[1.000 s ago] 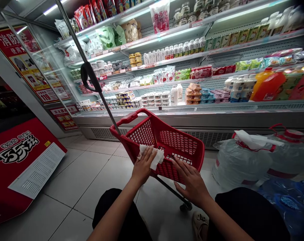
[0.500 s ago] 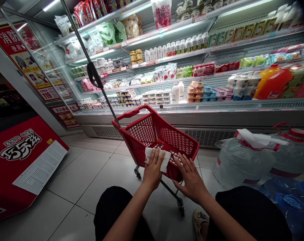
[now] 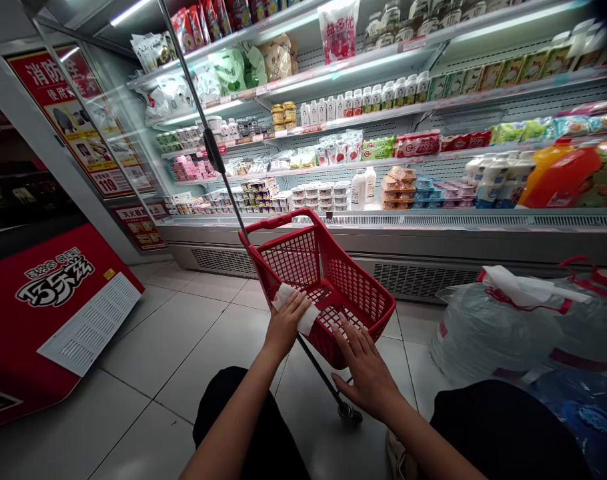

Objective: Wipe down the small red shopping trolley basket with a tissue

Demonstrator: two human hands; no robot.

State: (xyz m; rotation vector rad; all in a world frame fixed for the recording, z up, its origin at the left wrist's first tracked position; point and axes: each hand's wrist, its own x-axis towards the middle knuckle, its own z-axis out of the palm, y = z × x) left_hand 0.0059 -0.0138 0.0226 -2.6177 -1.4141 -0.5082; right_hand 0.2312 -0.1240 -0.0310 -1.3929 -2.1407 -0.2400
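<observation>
A red plastic shopping cart (image 3: 359, 283) with lattice walls and a swivel wheel stands in front of me. My left hand (image 3: 283, 325) presses a white wipe (image 3: 308, 321) over the cart's near rim, toward its left corner. The fingers bend over the wipe, and part of it shows on both sides of them. My right hand (image 3: 366, 373) is at the near right part of the rim with its fingers spread and nothing held. Whether its fingertips touch the rim, I cannot tell.
An open refrigerated display (image 3: 423, 233) with cartons, bottles and bags runs behind the cart. A red chest freezer (image 3: 58, 300) stands left. Wrapped water jugs (image 3: 503, 327) sit on the right, close to my knee. A thin pole (image 3: 188, 73) rises beside the cart handle.
My left hand and the wipe have moved left along the cart's near rim. My right hand has shifted slightly left too. The cart appears turned a little, and the view has shifted.
</observation>
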